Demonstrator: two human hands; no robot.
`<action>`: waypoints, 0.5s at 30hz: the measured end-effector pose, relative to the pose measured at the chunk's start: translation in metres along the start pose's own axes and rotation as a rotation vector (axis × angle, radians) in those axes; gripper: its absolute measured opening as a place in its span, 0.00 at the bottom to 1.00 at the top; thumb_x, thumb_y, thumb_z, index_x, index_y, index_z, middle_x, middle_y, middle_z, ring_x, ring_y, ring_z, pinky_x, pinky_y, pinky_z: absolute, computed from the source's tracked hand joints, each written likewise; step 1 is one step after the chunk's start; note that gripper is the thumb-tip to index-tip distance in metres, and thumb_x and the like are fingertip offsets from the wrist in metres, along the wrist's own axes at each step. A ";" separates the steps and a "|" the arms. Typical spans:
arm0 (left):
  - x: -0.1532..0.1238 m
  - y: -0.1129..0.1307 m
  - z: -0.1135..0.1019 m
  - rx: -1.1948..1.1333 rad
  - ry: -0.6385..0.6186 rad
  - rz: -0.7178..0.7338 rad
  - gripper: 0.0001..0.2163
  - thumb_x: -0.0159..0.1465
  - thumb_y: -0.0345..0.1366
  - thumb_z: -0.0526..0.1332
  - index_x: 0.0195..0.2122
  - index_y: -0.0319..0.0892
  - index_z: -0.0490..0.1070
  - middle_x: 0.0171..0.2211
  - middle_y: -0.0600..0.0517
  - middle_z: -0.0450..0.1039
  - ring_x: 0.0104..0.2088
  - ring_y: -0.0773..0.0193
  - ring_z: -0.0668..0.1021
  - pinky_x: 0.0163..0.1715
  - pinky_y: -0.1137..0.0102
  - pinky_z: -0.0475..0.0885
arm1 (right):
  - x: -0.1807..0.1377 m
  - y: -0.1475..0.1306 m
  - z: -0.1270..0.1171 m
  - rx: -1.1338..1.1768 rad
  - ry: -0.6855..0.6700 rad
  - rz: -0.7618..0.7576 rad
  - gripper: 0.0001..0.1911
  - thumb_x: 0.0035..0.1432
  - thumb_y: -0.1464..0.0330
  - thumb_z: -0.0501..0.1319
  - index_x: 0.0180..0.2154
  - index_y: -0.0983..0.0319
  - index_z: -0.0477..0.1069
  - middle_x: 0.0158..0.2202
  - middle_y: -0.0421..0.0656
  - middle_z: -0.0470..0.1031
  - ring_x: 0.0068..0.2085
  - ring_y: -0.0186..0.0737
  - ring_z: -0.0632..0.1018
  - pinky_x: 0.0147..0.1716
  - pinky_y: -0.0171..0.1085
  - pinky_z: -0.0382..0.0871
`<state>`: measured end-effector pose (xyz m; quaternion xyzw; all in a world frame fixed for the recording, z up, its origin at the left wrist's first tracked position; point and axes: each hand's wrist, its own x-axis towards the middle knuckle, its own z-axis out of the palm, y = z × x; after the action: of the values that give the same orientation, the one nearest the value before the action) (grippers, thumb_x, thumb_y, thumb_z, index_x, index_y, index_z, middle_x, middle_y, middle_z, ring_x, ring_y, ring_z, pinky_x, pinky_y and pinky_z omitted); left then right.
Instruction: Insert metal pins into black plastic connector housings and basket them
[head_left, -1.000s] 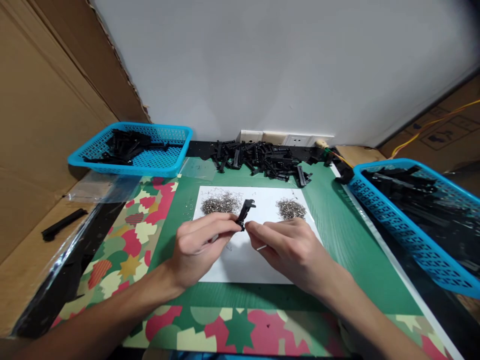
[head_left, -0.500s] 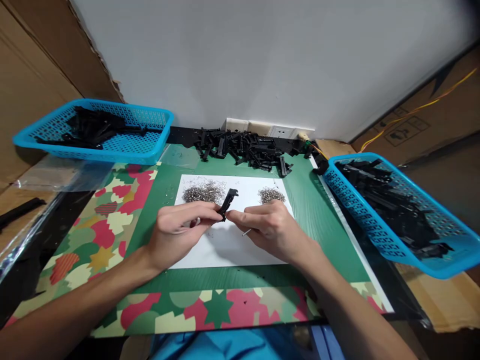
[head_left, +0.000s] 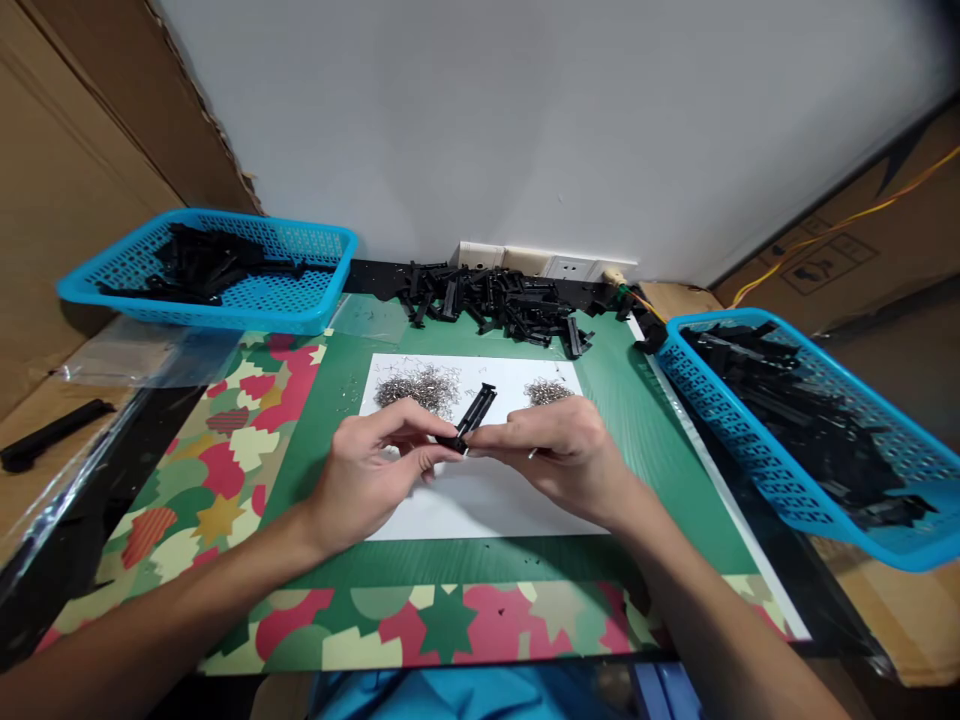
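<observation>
Over the white paper (head_left: 450, 510), my left hand (head_left: 382, 465) pinches the lower end of a narrow black plastic part (head_left: 477, 408) between thumb and fingers. The part tilts up and to the right, its long slotted face in sight. My right hand (head_left: 559, 450) is closed, with its fingertips at the part's lower end. The bright tip of a thin metal rod (head_left: 532, 453) sticks out beneath its curled fingers. Whether the right fingertips pinch something small against the part, I cannot make out. Behind the hands lie a larger pile of small metal springs (head_left: 420, 388) and a smaller pile (head_left: 547, 391).
A heap of black plastic parts (head_left: 502, 305) lies by the wall sockets (head_left: 568, 267). Blue baskets with black parts stand left (head_left: 300, 318) and right (head_left: 780, 485). A long black piece (head_left: 56, 435) rests on cardboard at far left. Patterned paper edges the green mat (head_left: 652, 400).
The black part has turned so that its slotted face shows, and it leans further right. My right fingers have shifted against its lower end. The whole view has moved slightly.
</observation>
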<state>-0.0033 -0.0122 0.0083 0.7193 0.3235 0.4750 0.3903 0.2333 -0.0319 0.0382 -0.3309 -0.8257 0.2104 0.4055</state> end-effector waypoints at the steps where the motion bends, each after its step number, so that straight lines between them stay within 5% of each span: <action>1: 0.001 0.001 0.001 -0.063 -0.005 -0.042 0.04 0.66 0.32 0.72 0.41 0.41 0.81 0.32 0.50 0.83 0.24 0.65 0.83 0.22 0.74 0.81 | 0.001 -0.001 0.000 0.002 0.016 0.011 0.11 0.68 0.76 0.65 0.45 0.61 0.85 0.30 0.42 0.83 0.24 0.31 0.78 0.26 0.30 0.71; 7: 0.000 0.003 0.004 -0.313 -0.064 -0.226 0.05 0.69 0.32 0.69 0.45 0.41 0.77 0.27 0.52 0.80 0.19 0.67 0.78 0.13 0.77 0.71 | 0.004 -0.005 -0.002 -0.010 0.081 0.049 0.05 0.67 0.73 0.68 0.41 0.61 0.84 0.32 0.41 0.84 0.25 0.29 0.76 0.25 0.29 0.66; 15: -0.001 0.001 0.005 -0.292 -0.065 -0.213 0.06 0.68 0.31 0.69 0.45 0.42 0.75 0.28 0.53 0.78 0.20 0.68 0.78 0.16 0.76 0.73 | 0.004 -0.009 -0.004 -0.044 0.034 0.134 0.06 0.68 0.67 0.69 0.41 0.62 0.84 0.28 0.40 0.81 0.21 0.27 0.66 0.22 0.30 0.58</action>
<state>0.0012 -0.0153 0.0075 0.6315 0.3126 0.4495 0.5491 0.2314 -0.0351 0.0487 -0.3977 -0.7991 0.2133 0.3972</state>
